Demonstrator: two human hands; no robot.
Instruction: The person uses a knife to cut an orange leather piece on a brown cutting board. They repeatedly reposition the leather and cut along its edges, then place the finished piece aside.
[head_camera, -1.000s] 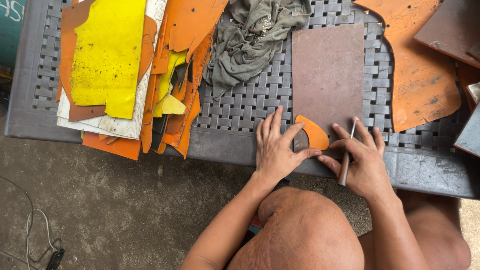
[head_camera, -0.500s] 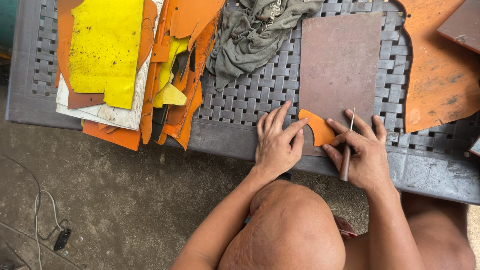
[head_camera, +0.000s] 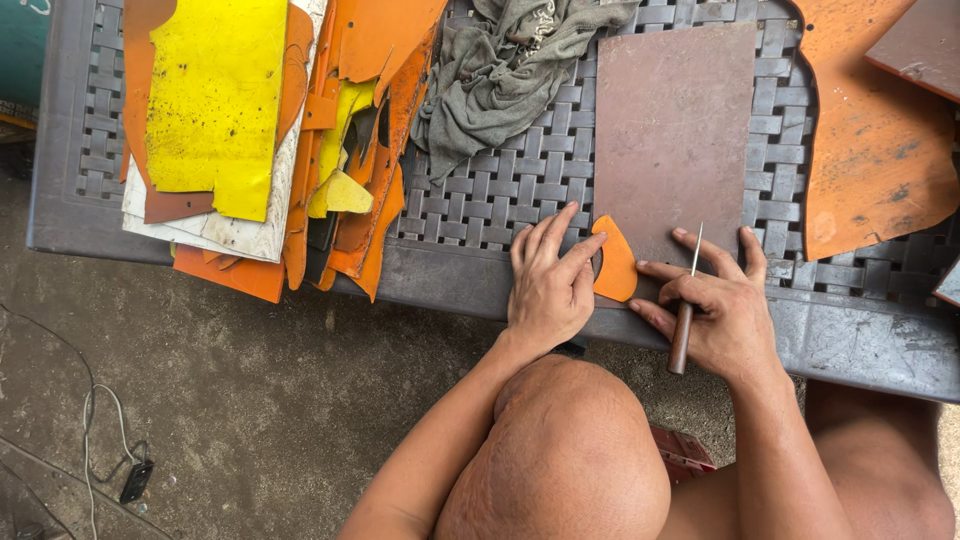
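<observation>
**Orange leather piece pinned at the table's near edge**

The orange leather piece (head_camera: 615, 263) lies on the brown board (head_camera: 672, 130). Your left hand (head_camera: 548, 283) presses it flat, fingers spread; your right hand (head_camera: 718, 308) is closed around a thin-bladed knife (head_camera: 686, 310) just beside it.

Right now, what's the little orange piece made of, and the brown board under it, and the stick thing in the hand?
The orange piece looks like thin leather or a similar sheet: matte, flat, smoothly cut curve. The brown board seems a hard, dull slab, maybe rubber or pressed board; I can't tell which. The tool in the right hand has a thin grey metal-looking blade and a brown, wood-like handle. The left hand presses on the piece.
</observation>
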